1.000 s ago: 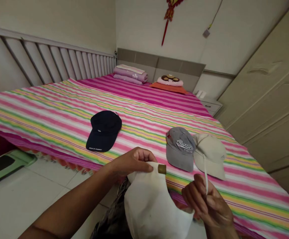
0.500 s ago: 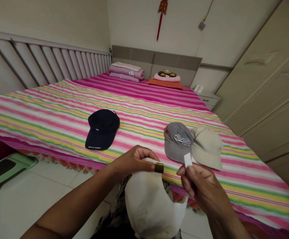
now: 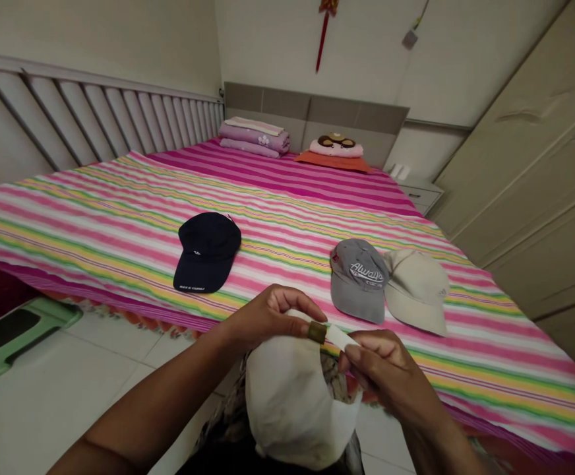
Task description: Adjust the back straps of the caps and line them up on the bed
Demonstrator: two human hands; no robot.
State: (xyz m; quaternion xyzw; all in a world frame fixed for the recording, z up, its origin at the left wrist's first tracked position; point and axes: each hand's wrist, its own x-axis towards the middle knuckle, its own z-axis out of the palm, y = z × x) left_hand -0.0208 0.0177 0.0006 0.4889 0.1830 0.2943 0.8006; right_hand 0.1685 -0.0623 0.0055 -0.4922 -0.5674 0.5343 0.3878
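Note:
A white baseball cap is held in front of me, its back opening turned to the right. My left hand pinches one side of that opening, at the strap end with a brass-coloured buckle. Between the thumb and fingers of my right hand is the loose white strap of the cap. The strap's tip is right beside the buckle; whether it has entered I cannot tell. Beyond my hands lie a grey cap with white lettering and a beige cap, touching each other.
A dark navy cap lies on the striped bedsheet to the left. Folded bedding sits by the headboard. A green stool stands on the floor at left, and a wardrobe rises at right.
My right hand has moved left and brought the strap from upright to lying toward the buckle. My left hand keeps its hold. The view has shifted slightly.

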